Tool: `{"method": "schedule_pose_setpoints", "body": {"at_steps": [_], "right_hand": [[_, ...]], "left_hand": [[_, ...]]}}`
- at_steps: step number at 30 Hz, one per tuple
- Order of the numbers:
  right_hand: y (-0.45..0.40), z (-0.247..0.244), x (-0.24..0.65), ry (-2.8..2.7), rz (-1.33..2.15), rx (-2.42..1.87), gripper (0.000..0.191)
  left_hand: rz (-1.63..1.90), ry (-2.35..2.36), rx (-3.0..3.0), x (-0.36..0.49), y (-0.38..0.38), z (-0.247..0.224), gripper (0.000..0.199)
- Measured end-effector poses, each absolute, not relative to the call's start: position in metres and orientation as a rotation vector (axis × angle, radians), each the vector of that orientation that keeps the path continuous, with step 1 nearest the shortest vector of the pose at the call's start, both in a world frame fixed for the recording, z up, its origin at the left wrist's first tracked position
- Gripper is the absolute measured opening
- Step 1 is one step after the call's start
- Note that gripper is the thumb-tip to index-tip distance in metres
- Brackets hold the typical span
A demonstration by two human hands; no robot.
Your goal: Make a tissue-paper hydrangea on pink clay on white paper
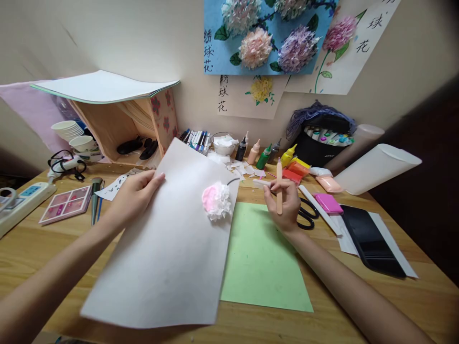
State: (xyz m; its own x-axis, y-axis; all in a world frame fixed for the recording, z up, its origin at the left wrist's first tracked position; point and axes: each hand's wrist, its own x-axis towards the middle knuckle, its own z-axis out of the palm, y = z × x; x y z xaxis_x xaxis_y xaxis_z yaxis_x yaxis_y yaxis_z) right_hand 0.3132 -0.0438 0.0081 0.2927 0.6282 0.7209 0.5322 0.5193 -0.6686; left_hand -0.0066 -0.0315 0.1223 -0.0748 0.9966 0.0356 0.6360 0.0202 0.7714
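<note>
My left hand grips the upper left edge of a large white sheet, holding it tilted above the table. On the sheet's right side sits a pink and white ruffled flower, with a short dark stem line at its upper right. My right hand is closed around a wooden stick, held nearly upright, to the right of the sheet. Beneath both lies a green sheet, partly covered by the white one. Black-handled scissors lie beside my right hand, partly hidden by it.
Paint bottles, paper scraps and markers line the back. An open box, a palette and a power strip are left. A pink packet and black tray lie right.
</note>
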Motion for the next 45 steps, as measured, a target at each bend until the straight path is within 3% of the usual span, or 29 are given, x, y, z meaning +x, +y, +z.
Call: {"method": "schedule_pose_setpoints", "body": {"at_steps": [9,14,16,28,36,39,43,45], "right_hand": [[-0.045,0.068,0.337,-1.287,-0.069,-0.989,0.021],[-0.053,0.084,0.337,-1.292,-0.037,-1.059,0.023],[-0.058,0.087,0.334,-1.333,0.002,-1.078,0.023],[-0.079,0.077,0.307,-1.849,0.502,-1.155,0.013],[-0.079,0.082,0.303,-1.666,0.656,-1.115,0.019],[-0.080,0.074,0.285,-1.647,0.752,-1.109,0.020],[-0.077,0.052,0.261,-1.583,0.868,-1.098,0.020],[-0.071,0.038,0.251,-1.565,0.938,-1.092,0.020]], "left_hand": [[1.056,1.384,0.636,0.034,-0.129,0.049,0.044],[0.970,1.282,0.308,0.072,-0.166,0.026,0.014],[0.886,1.275,0.248,0.081,-0.170,0.024,0.012],[0.923,1.300,0.090,0.093,-0.185,0.017,0.010],[0.944,1.178,0.057,0.088,-0.185,0.017,0.023],[0.768,0.948,0.052,0.094,-0.178,0.022,0.029],[0.158,0.626,0.386,0.079,-0.160,0.042,0.040],[0.296,0.799,0.801,0.065,-0.142,0.053,0.040]]}}
